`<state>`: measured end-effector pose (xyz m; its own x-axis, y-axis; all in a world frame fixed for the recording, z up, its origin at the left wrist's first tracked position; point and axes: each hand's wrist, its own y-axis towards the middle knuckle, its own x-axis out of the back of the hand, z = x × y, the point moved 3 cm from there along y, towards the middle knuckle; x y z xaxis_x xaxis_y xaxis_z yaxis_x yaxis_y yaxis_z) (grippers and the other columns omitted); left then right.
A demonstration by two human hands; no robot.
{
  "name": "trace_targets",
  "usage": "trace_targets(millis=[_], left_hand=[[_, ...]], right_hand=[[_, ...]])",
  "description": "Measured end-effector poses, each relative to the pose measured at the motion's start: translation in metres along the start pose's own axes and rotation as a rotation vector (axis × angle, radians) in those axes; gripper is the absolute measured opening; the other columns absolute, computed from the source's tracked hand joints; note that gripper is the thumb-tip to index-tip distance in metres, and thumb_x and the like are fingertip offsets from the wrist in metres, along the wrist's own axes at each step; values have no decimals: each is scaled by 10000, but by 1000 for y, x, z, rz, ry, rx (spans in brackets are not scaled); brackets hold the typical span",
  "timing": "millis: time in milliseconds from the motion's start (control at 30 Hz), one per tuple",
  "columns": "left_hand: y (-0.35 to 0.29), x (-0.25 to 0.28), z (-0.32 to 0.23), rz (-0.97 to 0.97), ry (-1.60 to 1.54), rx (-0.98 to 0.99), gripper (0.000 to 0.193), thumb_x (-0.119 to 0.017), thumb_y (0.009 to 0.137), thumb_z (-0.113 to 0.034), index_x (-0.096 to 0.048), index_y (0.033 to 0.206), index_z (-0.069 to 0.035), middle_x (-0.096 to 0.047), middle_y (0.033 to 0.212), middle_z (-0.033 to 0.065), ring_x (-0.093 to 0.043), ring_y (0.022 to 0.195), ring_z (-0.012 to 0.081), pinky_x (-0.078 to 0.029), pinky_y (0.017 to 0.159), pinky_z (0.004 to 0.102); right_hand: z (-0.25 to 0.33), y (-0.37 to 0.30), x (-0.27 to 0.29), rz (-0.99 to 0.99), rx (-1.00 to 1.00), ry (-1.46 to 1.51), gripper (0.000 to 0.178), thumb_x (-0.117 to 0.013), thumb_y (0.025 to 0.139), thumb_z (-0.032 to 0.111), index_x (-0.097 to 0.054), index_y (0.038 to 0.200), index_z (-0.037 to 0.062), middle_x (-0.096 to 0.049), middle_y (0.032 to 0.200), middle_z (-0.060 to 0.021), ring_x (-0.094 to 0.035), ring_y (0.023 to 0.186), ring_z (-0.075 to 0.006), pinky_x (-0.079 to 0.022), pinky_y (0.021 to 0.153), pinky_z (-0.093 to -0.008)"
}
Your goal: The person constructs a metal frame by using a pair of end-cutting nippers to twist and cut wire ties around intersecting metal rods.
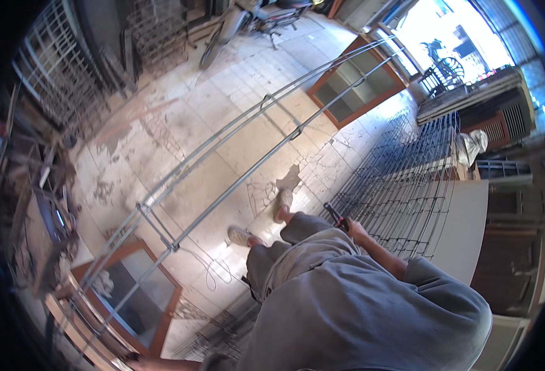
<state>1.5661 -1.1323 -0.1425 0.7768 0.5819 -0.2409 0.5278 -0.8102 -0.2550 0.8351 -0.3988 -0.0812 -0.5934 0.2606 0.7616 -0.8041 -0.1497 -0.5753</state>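
Note:
A long cage of steel bars point(235, 183) runs slantwise in front of me, from the lower left to the upper right. Square wire stirrups point(296, 131) join its bars at intervals. Down at the lower left, my left hand point(141, 363) is beside the near end of the bars; its fingers are dark and too unclear to read. My right hand point(355, 230) is by my hip, closed round a dark hand tool point(332, 212) with some red at its grip. The tool points away from the bars' near end, and its exact kind is not clear.
Wood-framed glass panels point(172, 295) stand under both ends of the cage. To the right is a stack of wire mesh point(396, 191); loose wire point(214, 272) lies near my feet. The tiled floor point(235, 157) is cracked. A motorcycle point(278, 18) stands at the back.

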Motion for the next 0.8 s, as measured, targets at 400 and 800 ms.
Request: trace_targets(millis=[400,800], left_hand=[[-104,-114,91,-8,667,-173,299,-523,980,-231,-645,1014,40,-686,985,187,-648,830,267,-521,770,374],[-119,-105,114,-60,747,-182,318,-510,985,-243,-649,1006,42,-688,977,188,-648,818,265,-520,770,372]], right_hand=[[-22,-23,-15,57,-140,11,546,-589,871,475,-552,1119,-10,-642,1026,-310,-625,996,-446,-489,802,-507],[-61,0,19,187,-33,-405,453,-526,913,323,-499,1171,-48,-603,1110,-331,-617,1010,-470,-462,969,-523]])
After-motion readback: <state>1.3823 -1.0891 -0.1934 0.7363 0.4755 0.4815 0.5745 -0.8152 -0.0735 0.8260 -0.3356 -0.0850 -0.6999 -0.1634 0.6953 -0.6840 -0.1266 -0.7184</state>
